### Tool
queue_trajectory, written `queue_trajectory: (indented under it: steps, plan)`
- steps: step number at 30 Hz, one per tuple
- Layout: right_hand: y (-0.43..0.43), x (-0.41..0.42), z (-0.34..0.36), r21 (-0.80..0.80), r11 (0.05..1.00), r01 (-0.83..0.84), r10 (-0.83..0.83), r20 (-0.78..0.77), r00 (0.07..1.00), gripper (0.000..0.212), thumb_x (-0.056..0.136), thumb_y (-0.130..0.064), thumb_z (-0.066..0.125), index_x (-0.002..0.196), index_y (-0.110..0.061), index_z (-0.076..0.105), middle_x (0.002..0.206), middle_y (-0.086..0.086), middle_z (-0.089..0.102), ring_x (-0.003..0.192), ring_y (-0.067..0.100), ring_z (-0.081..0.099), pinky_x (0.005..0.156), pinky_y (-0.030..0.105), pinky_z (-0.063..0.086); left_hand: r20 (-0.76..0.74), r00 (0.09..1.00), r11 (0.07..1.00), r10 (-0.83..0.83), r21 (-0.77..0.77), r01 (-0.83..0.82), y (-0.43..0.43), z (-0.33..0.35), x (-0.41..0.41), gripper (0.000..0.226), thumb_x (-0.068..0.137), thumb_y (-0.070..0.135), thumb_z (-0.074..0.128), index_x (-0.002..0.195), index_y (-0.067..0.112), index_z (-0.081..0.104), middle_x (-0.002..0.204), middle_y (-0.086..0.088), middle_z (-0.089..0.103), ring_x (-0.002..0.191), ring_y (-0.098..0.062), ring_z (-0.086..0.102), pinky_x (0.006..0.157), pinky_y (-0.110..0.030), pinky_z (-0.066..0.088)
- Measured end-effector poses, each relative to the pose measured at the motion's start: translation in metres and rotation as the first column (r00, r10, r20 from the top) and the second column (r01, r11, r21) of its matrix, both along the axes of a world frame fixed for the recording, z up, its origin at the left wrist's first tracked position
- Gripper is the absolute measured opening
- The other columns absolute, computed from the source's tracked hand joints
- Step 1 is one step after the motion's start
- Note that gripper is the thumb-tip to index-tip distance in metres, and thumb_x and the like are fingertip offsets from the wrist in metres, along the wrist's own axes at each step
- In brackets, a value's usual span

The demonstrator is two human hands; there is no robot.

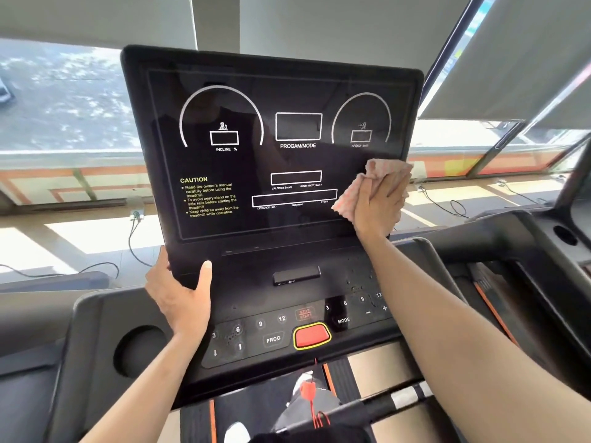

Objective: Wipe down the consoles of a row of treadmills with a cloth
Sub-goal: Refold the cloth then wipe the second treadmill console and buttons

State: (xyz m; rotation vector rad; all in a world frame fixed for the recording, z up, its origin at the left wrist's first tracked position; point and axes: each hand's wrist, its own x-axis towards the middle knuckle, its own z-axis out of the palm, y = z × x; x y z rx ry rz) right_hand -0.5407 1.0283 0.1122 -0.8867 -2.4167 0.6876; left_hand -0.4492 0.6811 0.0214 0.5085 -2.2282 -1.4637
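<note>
Glossy black console [249, 91], crumpled pink cloth [382, 172]

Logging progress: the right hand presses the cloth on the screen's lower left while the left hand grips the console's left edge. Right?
Not quite. In the head view the right hand presses the cloth on the lower right of the screen, not the lower left. The left hand does grip the left edge of the console.

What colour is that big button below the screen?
The button is red with a yellow border, seen clearly in the head view.
</note>
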Motion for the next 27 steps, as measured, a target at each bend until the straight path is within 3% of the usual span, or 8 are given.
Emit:
queue_trajectory:
  steps: [6,9,12,14,19,22,25,27]
  plan:
    - [0.023,0.044,-0.050,-0.127,0.974,-0.189,0.192,0.017,0.981,0.083,0.104,-0.062,0.018,0.159,-0.007,-0.010,0.170,0.011,-0.008,0.157,0.021,-0.002,0.128,0.040,0.005,-0.032,0.999,1.000,-0.017,0.008,0.017,0.000,0.001,0.001,0.070,0.086,0.031,0.078,0.146,0.031,0.042,0.125,0.008,0.045,0.124,-0.024,0.043,0.106,-0.040,0.040]
    - [0.026,0.064,-0.069,-0.169,0.969,-0.182,0.203,0.117,0.972,0.085,0.102,-0.063,0.019,0.159,-0.009,-0.015,0.170,0.008,-0.010,0.157,0.022,0.002,0.127,0.032,0.007,-0.013,1.000,1.000,-0.001,0.028,0.001,0.000,0.004,0.000,0.069,0.085,0.030,0.078,0.146,0.027,0.046,0.129,-0.002,0.052,0.123,-0.025,0.046,0.106,-0.046,0.043]
    - [0.020,0.082,-0.086,-0.071,0.986,-0.148,0.163,0.326,0.931,0.083,0.103,-0.059,0.015,0.157,-0.005,-0.017,0.169,0.013,-0.012,0.156,0.031,-0.002,0.127,0.042,0.008,-0.004,1.000,0.999,-0.002,0.044,0.003,-0.001,0.005,0.000,0.068,0.084,0.031,0.078,0.145,0.029,0.047,0.131,-0.003,0.052,0.122,-0.024,0.046,0.106,-0.047,0.044]
    - [0.012,0.090,-0.092,0.021,0.989,-0.145,0.124,0.408,0.905,0.090,0.097,-0.065,-0.001,0.155,0.001,-0.016,0.167,0.021,-0.014,0.155,0.038,-0.007,0.127,0.050,0.002,-0.007,1.000,0.999,-0.005,0.049,0.005,-0.001,0.005,0.000,0.069,0.084,0.030,0.078,0.145,0.030,0.047,0.132,-0.003,0.052,0.122,-0.023,0.046,0.107,-0.045,0.043]
    - [-0.011,0.087,-0.098,0.126,0.965,-0.231,0.160,0.418,0.894,0.087,0.098,-0.063,0.003,0.160,-0.002,0.002,0.166,0.026,-0.004,0.154,0.044,-0.004,0.123,0.060,-0.006,0.005,1.000,0.999,-0.007,0.050,0.007,-0.001,0.006,0.001,0.070,0.085,0.029,0.078,0.147,0.028,0.046,0.134,-0.003,0.051,0.124,-0.022,0.045,0.106,-0.041,0.043]
    - [-0.028,0.075,-0.094,0.228,0.918,-0.324,0.214,0.405,0.889,0.083,0.098,-0.064,0.005,0.161,-0.010,0.013,0.167,0.019,-0.019,0.154,0.042,-0.010,0.120,0.063,-0.015,-0.011,0.999,0.998,-0.034,0.050,0.034,-0.005,0.004,-0.001,0.069,0.085,0.027,0.079,0.146,0.027,0.047,0.134,-0.002,0.052,0.123,-0.022,0.046,0.104,-0.036,0.043]
    - [-0.033,0.074,-0.091,0.340,0.848,-0.407,0.306,0.314,0.899,0.076,0.106,-0.055,0.017,0.160,-0.010,-0.012,0.167,0.012,-0.023,0.156,0.037,-0.008,0.121,0.064,-0.006,-0.034,0.998,0.997,-0.054,0.053,0.056,-0.009,0.003,-0.001,0.070,0.085,0.024,0.080,0.147,0.028,0.047,0.134,0.005,0.050,0.124,-0.021,0.049,0.104,-0.034,0.043]
    - [-0.038,0.079,-0.091,0.383,0.821,-0.424,0.336,0.275,0.901,0.077,0.108,-0.049,0.025,0.158,-0.006,-0.016,0.168,0.014,-0.016,0.156,0.038,-0.005,0.122,0.065,0.001,-0.027,0.998,0.996,-0.061,0.068,0.062,-0.008,0.003,0.000,0.070,0.086,0.023,0.079,0.147,0.029,0.046,0.136,0.002,0.050,0.125,-0.020,0.049,0.105,-0.036,0.044]
